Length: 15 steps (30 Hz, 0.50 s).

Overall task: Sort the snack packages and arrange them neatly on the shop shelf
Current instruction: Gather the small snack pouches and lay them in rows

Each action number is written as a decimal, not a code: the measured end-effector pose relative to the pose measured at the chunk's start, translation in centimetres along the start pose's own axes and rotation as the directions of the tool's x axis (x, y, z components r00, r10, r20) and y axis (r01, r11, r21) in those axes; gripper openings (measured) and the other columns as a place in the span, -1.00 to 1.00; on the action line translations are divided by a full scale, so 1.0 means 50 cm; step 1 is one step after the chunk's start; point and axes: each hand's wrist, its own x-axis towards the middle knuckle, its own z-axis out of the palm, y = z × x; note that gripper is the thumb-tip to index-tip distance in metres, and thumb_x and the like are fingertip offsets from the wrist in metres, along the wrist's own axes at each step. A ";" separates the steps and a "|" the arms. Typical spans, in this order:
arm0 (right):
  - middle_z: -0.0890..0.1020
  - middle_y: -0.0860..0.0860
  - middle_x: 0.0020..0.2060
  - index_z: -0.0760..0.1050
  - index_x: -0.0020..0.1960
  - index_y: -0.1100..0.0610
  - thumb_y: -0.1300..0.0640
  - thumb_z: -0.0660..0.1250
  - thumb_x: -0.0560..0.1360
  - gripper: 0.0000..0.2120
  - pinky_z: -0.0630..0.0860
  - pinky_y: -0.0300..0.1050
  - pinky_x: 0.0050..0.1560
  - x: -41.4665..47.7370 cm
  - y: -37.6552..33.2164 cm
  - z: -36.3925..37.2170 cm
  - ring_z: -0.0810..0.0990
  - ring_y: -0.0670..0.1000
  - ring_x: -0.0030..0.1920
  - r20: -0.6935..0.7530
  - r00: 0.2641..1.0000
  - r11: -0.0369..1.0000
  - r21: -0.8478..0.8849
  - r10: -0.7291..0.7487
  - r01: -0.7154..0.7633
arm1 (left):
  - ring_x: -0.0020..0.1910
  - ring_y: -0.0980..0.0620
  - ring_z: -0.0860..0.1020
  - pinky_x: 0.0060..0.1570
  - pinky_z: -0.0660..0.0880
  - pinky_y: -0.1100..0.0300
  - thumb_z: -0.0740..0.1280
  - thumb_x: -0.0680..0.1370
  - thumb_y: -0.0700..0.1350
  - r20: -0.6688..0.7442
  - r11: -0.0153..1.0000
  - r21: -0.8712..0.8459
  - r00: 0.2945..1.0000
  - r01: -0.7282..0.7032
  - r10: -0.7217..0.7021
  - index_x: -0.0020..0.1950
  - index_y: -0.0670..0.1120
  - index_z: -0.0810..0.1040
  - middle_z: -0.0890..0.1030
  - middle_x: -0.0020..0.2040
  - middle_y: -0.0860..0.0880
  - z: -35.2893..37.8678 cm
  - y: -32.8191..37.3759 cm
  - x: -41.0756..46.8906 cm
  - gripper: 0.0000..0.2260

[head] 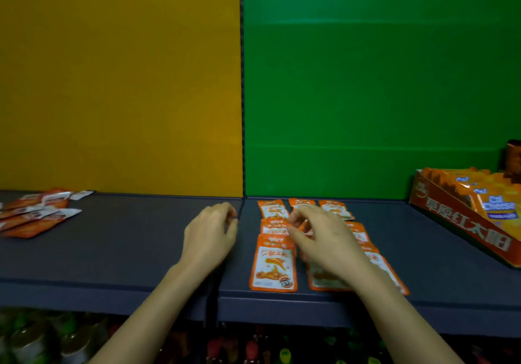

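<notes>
Several small orange snack packets (273, 268) lie flat in three rows on the dark grey shelf (112, 251), in front of the green back panel. My right hand (324, 237) hovers over the middle row with fingers curled and touching the packets; whether it grips one is unclear. My left hand (210, 234) rests just left of the rows, fingers loosely bent, holding nothing. A loose heap of red-orange and silver packets (36, 214) lies at the shelf's far left.
An orange display carton (462, 222) filled with Cal Cheese packets (496, 203) stands tilted at the right. A dark jar (513, 158) stands behind it. A seam (242, 110) divides yellow and green back panels. Bottles and jars (56, 338) fill the lower shelf.
</notes>
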 end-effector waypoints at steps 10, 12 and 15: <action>0.58 -0.08 0.06 0.49 0.12 -0.02 -0.02 0.21 0.54 -0.80 0.43 -0.11 0.01 0.144 -0.265 0.188 0.51 -0.02 0.10 0.199 0.951 0.971 0.022 -0.236 0.236 | 0.01 0.02 0.53 -0.09 0.45 0.15 0.24 0.57 -0.05 -0.017 0.972 0.109 0.978 0.208 -0.208 0.08 -0.02 0.52 0.58 0.00 0.01 -0.136 -0.320 -0.012 -0.86; 0.57 -0.09 0.06 0.48 0.14 -0.03 -0.03 0.20 0.55 -0.79 0.39 -0.14 -0.04 0.171 -0.331 0.230 0.51 -0.03 0.10 0.225 0.941 0.967 0.029 -0.252 0.252 | -0.03 0.02 0.53 -0.11 0.50 0.13 0.24 0.56 -0.04 -0.033 0.965 0.128 0.973 0.230 -0.228 0.04 -0.01 0.52 0.59 -0.03 0.01 -0.165 -0.398 -0.008 -0.88; 0.58 -0.08 0.05 0.49 0.12 -0.03 -0.03 0.21 0.55 -0.80 0.40 -0.14 -0.03 0.210 -0.426 0.300 0.52 -0.02 0.10 0.265 0.933 0.969 0.044 -0.244 0.242 | -0.07 0.02 0.54 -0.17 0.49 0.14 0.26 0.55 -0.06 -0.054 0.962 0.141 0.972 0.233 -0.228 0.00 -0.03 0.54 0.61 -0.06 -0.01 -0.208 -0.512 0.004 -0.89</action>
